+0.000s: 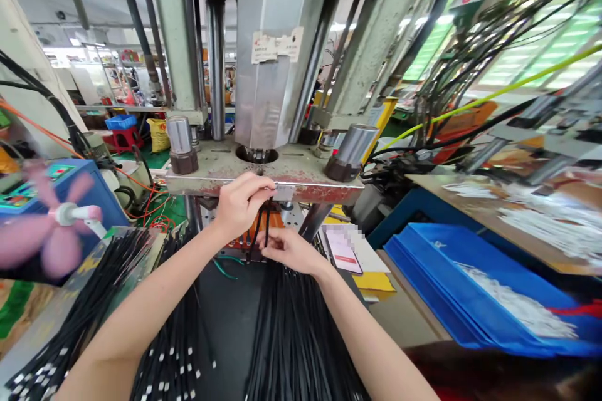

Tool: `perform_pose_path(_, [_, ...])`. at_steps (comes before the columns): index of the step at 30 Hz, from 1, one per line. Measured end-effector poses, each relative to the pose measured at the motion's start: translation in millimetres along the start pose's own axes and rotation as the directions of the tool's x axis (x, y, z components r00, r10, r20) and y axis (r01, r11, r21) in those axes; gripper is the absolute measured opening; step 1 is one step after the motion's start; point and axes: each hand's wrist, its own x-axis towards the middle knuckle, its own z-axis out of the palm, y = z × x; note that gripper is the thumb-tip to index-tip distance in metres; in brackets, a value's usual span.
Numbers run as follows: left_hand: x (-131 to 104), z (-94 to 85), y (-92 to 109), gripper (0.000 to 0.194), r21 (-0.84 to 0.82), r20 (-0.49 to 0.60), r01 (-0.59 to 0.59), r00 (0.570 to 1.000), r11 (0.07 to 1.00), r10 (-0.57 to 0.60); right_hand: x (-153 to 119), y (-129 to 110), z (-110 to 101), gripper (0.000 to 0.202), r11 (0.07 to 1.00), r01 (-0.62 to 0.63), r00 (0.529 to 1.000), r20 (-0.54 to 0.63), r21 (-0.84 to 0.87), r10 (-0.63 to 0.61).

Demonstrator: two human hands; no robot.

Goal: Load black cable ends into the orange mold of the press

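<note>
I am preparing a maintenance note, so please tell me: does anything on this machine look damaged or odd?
Yes. The label on the grey column has ragged, torn-looking edges, and the press plate below shows reddish patches along its front edge, where paint seems worn.

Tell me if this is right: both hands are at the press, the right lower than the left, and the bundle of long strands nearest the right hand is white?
Not quite: the head view shows that the bundle of long strands is black, not white. Otherwise yes: the left hand and right hand are at the press, the right one lower.
</note>
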Motion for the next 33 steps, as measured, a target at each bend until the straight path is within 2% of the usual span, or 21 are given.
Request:
perform_pose_path(3, [8, 6.5, 3, 0.012, -0.008, -0.003, 0.002, 1.000, 1.000, -0.002, 3, 5, 4, 0.019, 0.998, -0.057, 0.989, -0.141, -0.035, 0.051])
perform_pose_path(6, [7, 11.0, 5, 0.010, -0.034, 0.056, -0.025, 0.998, 0.999, 0.027, 19, 18, 4, 0.020, 0.989, -0.109, 0.946, -0.317, -0.098, 0.073])
perform_pose_path(7, [1, 11.9, 5, 0.007, -0.035, 0.093, -0.001, 0.996, 0.999, 0.004, 26, 23, 2, 0.021, 0.986, -0.129, 0.932, -0.354, -0.111, 0.082])
perform_pose_path(9, [-18, 12.4, 1, 0.020, 0.015, 0.165, 0.138, 0.977, 0.990, -0.139, 40, 31, -1, 0.022, 0.980, -0.161, 0.914, -0.393, -0.117, 0.104])
perform_pose_path(11, [-45, 10.4, -7, 0.029, 0.146, 0.252, 0.293, 0.913, 0.945, -0.322, 50, 38, -4, 0.024, 0.977, -0.178, 0.914, -0.388, -0.116, 0.120])
perform_pose_path(12, [-60, 8.4, -12, 0.027, 0.219, 0.331, 0.310, 0.869, 0.925, -0.369, 54, 40, -5, 0.024, 0.976, -0.182, 0.916, -0.382, -0.119, 0.124])
perform_pose_path(13, [-74, 5.9, -18, 0.023, 0.277, 0.438, 0.269, 0.819, 0.922, -0.371, 57, 41, -6, 0.023, 0.974, -0.187, 0.918, -0.376, -0.125, 0.128])
perform_pose_path(15, [-96, 0.5, -28, 0.022, 0.307, 0.660, 0.083, 0.699, 0.948, -0.275, 59, 41, -6, 0.019, 0.968, -0.201, 0.923, -0.360, -0.148, 0.136])
perform_pose_path(17, [-108, -3.5, -33, 0.032, 0.279, 0.780, -0.083, 0.601, 0.957, -0.176, 57, 39, -7, 0.018, 0.958, -0.212, 0.930, -0.342, -0.193, 0.136])
perform_pose_path(19, [-111, -4.8, -31, 0.039, 0.295, 0.809, -0.162, 0.566, 0.942, -0.156, 53, 35, -6, 0.017, 0.943, -0.210, 0.936, -0.332, -0.257, 0.118])
perform_pose_path(21, [-107, -4.0, -27, 0.041, 0.323, 0.810, -0.191, 0.562, 0.927, -0.167, 49, 31, -6, 0.014, 0.925, -0.204, 0.939, -0.332, -0.322, 0.092])
perform_pose_path(26, [-92, 2.1, -26, 0.048, 0.345, 0.811, -0.155, 0.546, 0.926, -0.211, 60, 36, -7, 0.019, 0.885, -0.244, 0.924, -0.373, -0.395, 0.088])
perform_pose_path(28, [-84, 7.8, -36, 0.049, 0.397, 0.803, -0.107, 0.522, 0.911, -0.289, 65, 41, -8, 0.020, 0.865, -0.290, 0.897, -0.431, -0.410, 0.097])
perform_pose_path(31, [-70, 22.2, -58, 0.053, 0.483, 0.786, -0.015, 0.450, 0.876, -0.425, 59, 45, -5, 0.024, 0.828, -0.356, 0.852, -0.515, -0.434, 0.096])
perform_pose_path(33, [-61, 34.4, -74, 0.055, 0.537, 0.761, 0.042, 0.406, 0.842, -0.506, 47, 44, -2, 0.019, 0.819, -0.353, 0.857, -0.507, -0.453, 0.090])
